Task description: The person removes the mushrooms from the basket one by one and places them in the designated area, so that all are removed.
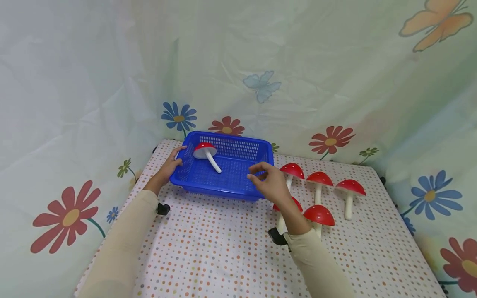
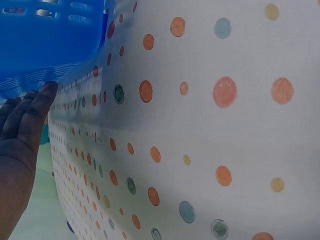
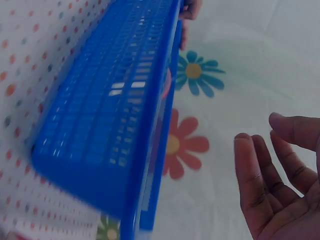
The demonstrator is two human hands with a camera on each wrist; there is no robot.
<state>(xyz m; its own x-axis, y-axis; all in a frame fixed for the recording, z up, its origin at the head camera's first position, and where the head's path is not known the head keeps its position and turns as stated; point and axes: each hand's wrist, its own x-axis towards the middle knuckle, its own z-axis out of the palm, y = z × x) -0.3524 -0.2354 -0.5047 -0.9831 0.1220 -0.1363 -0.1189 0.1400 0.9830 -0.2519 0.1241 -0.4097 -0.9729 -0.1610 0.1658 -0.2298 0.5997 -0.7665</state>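
A blue plastic basket [image 1: 223, 190] with slotted walls stands on the table. Inside, toward its left end, lies one toy mushroom [image 1: 205, 150] with a red, white-dotted cap and a white stem. My left hand [image 1: 169, 167] touches the basket's left end at the rim; in the left wrist view its fingers [image 2: 32, 117] extend straight along the outer side. Over the basket's right front corner hovers my right hand [image 1: 271, 182], holding nothing, its fingers loosely bent. The right wrist view shows a gap between its thumb [image 3: 295, 129] and fingers.
Several more red-capped mushrooms [image 1: 319, 179] stand or lean right of the basket, some partly behind my right forearm. A dotted cloth [image 1: 208, 248] covers the table. A floral curtain [image 1: 223, 62] hangs behind and along both sides.
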